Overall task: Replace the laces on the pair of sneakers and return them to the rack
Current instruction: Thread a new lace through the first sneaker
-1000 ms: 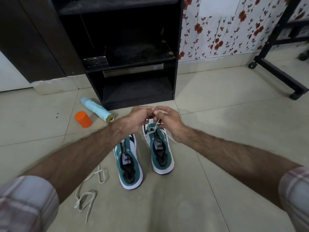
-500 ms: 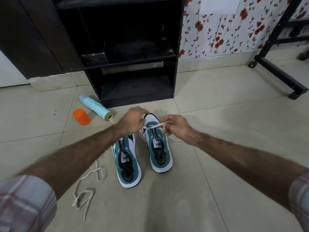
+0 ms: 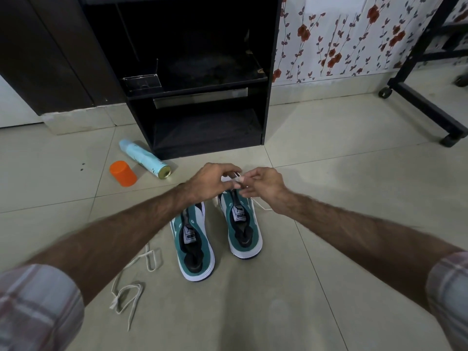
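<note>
Two green-and-white suede sneakers side by side on pale floor tiles, toes toward a black wooden shoe rack (image 3: pixel 271 72). Left hand (image 3: pixel 210 182) and right hand (image 3: pixel 263 184) meeting above the right sneaker (image 3: pixel 243 224), both pinching its white lace (image 3: pixel 234 179). Left sneaker (image 3: pixel 193 244) unlaced; loose white lace (image 3: pixel 129 292) lying left. Orange cap (image 3: pixel 122 173) beside pale blue spray can (image 3: pixel 144 158)
</note>
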